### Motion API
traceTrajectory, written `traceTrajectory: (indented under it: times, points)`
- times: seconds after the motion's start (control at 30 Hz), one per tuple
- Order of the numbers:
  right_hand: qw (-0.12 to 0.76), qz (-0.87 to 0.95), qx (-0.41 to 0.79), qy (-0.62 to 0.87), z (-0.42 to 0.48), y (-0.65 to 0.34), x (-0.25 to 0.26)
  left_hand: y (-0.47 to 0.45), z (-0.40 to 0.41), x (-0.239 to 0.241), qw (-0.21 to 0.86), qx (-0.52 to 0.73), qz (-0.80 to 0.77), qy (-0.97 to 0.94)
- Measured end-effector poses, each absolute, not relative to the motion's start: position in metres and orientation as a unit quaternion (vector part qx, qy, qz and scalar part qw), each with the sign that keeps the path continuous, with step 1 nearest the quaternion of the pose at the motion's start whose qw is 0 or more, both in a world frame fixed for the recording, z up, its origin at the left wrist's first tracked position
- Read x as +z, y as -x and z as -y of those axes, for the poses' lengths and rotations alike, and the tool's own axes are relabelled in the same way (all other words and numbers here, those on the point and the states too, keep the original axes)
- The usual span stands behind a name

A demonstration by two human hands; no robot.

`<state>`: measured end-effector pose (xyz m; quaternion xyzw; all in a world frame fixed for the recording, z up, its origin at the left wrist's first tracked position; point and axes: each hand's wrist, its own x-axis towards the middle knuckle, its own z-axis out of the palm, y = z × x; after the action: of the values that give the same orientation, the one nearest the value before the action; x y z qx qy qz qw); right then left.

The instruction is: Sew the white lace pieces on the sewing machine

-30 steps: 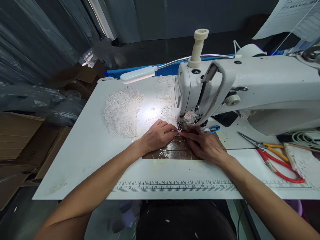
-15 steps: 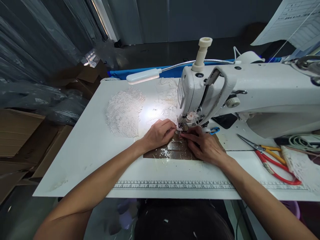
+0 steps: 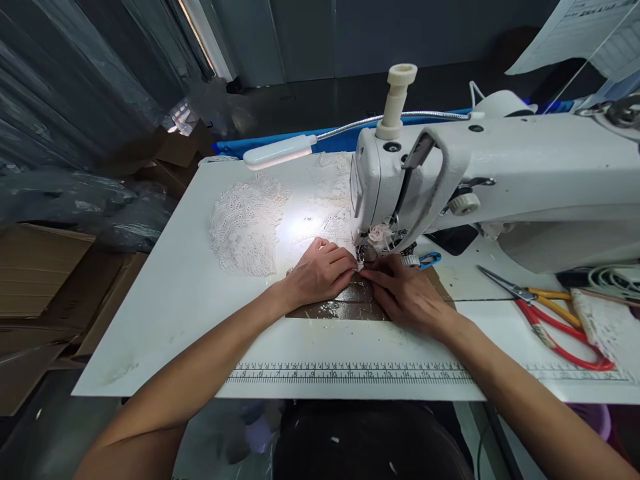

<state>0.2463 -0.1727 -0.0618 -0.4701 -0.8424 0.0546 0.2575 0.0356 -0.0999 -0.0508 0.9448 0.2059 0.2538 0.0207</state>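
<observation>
Both hands meet just in front of the presser foot of a white sewing machine [image 3: 520, 167]. My left hand [image 3: 321, 272] is closed, its thumb and fingertips pinching a small white fabric piece [image 3: 359, 265] mostly hidden by the fingers. From the other side my right hand [image 3: 407, 291] is closed too, with thumb and forefinger at that same piece. Under the hands lies a brown taped sheet [image 3: 330, 311] with white scraps on it. A pale fabric rose [image 3: 379, 233] sits on the machine head, above my fingertips.
White lace [image 3: 247, 230] is heaped left of the machine, under a lamp [image 3: 279, 152] on a bendable neck. Red-handled scissors [image 3: 560, 330] and a yellow-handled tool [image 3: 555, 307] lie at right. A ruler strip [image 3: 350, 373] runs along the table's front edge. Cardboard boxes [image 3: 45, 273] stand at left.
My left hand has shifted slightly right, bringing its fingertips closer to those of my right hand. The small white piece is now more covered. The camera view has moved a little.
</observation>
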Motion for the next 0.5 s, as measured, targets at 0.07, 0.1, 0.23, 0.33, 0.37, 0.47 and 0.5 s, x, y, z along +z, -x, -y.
traceTrajectory:
  times: [0.07,0.1,0.23,0.33,0.37,0.47,0.5]
  points:
    - [0.254,0.842,0.060,0.473,0.173,-0.246,-0.062,-0.035,0.100,-0.051,-0.001,0.246,-0.200,-0.948]
    - [0.252,0.841,0.061,0.474,0.173,-0.246,-0.062,-0.035,0.100,-0.051,-0.009,0.242,-0.196,-0.950]
    - [0.247,0.837,0.084,0.481,0.173,-0.250,-0.057,-0.035,0.100,-0.051,-0.019,0.238,-0.192,-0.952]
    - [0.245,0.813,0.143,0.508,0.168,-0.255,-0.051,-0.035,0.100,-0.051,-0.016,0.233,-0.195,-0.953]
    - [0.249,0.805,0.158,0.515,0.165,-0.257,-0.050,-0.035,0.100,-0.050,-0.017,0.229,-0.194,-0.954]
    - [0.253,0.800,0.148,0.523,0.160,-0.261,-0.055,-0.035,0.101,-0.049,-0.017,0.221,-0.197,-0.955]
    - [0.246,0.804,0.131,0.525,0.159,-0.262,-0.058,-0.035,0.101,-0.048,-0.017,0.219,-0.198,-0.955]
